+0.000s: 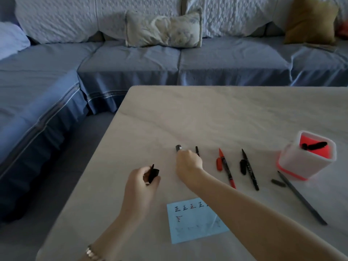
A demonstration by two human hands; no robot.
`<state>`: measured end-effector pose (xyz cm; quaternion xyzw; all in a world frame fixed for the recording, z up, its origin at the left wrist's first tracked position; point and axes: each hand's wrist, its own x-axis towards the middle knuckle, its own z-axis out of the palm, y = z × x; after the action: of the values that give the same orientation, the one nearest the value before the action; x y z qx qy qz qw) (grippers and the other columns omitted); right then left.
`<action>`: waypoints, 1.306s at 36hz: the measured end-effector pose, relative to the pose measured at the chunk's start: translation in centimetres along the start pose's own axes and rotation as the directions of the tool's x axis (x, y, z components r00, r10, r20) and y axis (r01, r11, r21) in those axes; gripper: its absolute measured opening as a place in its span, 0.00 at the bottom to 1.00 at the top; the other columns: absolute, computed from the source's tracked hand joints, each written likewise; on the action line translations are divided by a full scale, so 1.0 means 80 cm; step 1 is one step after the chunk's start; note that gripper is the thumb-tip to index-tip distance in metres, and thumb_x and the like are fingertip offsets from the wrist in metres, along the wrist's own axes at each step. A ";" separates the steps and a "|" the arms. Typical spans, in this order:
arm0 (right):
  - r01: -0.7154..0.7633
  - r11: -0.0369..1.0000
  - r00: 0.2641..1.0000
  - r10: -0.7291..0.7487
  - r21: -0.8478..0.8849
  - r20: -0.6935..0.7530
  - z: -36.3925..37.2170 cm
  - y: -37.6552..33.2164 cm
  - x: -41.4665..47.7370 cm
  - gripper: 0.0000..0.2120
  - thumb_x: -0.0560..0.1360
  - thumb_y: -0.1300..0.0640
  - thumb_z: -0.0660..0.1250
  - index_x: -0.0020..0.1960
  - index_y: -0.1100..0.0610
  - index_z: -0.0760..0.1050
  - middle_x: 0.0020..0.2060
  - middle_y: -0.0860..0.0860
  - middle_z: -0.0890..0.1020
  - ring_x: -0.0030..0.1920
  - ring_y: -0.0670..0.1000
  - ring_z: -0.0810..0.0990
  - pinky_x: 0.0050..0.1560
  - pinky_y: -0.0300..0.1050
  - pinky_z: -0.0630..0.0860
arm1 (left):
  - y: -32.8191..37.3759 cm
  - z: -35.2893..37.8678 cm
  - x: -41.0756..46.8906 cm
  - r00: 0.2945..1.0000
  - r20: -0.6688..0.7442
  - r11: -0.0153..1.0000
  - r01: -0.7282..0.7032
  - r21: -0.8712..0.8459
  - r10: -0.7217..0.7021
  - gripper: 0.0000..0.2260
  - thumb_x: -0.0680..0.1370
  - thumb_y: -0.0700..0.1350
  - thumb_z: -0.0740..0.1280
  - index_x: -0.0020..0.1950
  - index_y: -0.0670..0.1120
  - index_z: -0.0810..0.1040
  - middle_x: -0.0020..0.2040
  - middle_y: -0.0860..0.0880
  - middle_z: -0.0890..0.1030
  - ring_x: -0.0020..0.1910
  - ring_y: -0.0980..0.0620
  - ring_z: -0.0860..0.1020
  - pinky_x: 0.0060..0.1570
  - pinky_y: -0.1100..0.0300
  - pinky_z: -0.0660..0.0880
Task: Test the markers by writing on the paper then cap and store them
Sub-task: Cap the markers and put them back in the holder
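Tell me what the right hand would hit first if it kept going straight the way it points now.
Probably nothing on the table. The right hand, closed on a marker, points away from the person and slightly left. Beyond it lies bare table up to the far edge, then the sofa, though depth is hard to judge.

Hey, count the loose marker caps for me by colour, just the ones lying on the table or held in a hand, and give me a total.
Red caps: 1, on the table
Black caps: 2, one on the table, one in the left hand
Grey caps: 1, on the table near the pen holder
Total: 4
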<state>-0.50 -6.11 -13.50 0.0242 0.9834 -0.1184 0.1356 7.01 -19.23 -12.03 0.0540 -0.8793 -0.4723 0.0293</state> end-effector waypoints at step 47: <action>0.178 -0.060 0.908 0.395 0.982 -0.140 -0.052 0.127 -0.216 0.13 0.76 0.66 0.58 0.33 0.64 0.69 0.15 0.51 0.70 0.15 0.46 0.67 0.18 0.35 0.64 | 0.114 0.056 -0.114 0.866 0.428 0.966 -0.237 -0.105 0.259 0.08 0.77 0.48 0.64 0.41 0.61 0.71 0.33 0.57 0.74 0.34 0.59 0.72 0.35 0.68 0.66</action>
<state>15.82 4.48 -7.23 0.2188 0.5845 -0.7730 -0.1137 15.00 -9.45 -6.91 -0.1677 -0.8511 -0.4859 -0.1073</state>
